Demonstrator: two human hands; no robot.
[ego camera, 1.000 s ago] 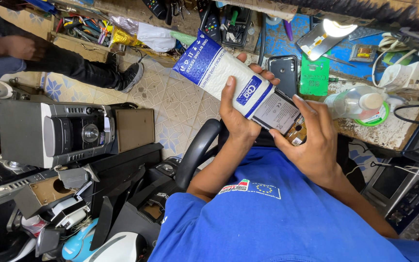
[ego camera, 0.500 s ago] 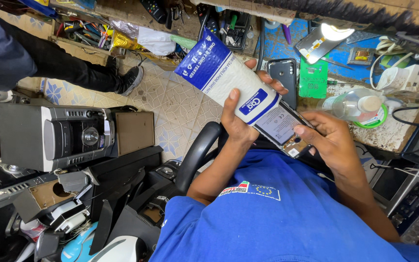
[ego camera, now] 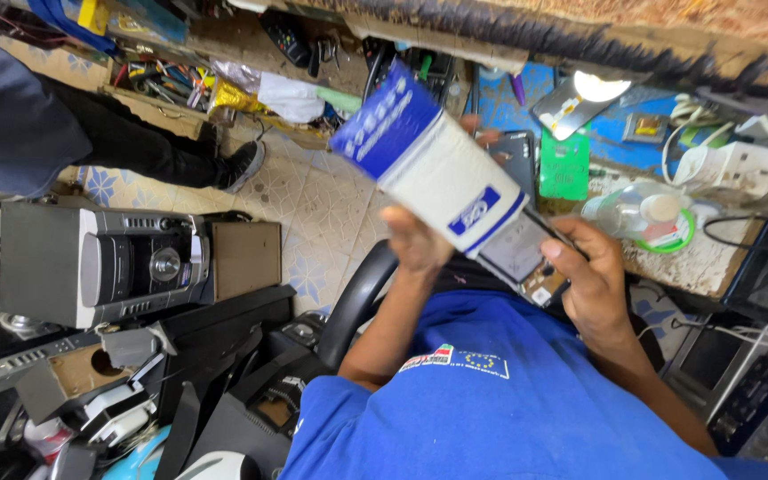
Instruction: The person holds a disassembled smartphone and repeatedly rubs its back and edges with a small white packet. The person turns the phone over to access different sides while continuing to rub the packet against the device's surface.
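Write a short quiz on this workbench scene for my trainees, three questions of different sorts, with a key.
1. True or false: the left hand grips the white and blue carton.
2. What does the right hand hold? A) a screwdriver B) a phone C) a bottle
3. Which appliance stands on the floor at the left of the view?

Key: 1 true; 2 B; 3 the silver stereo unit.
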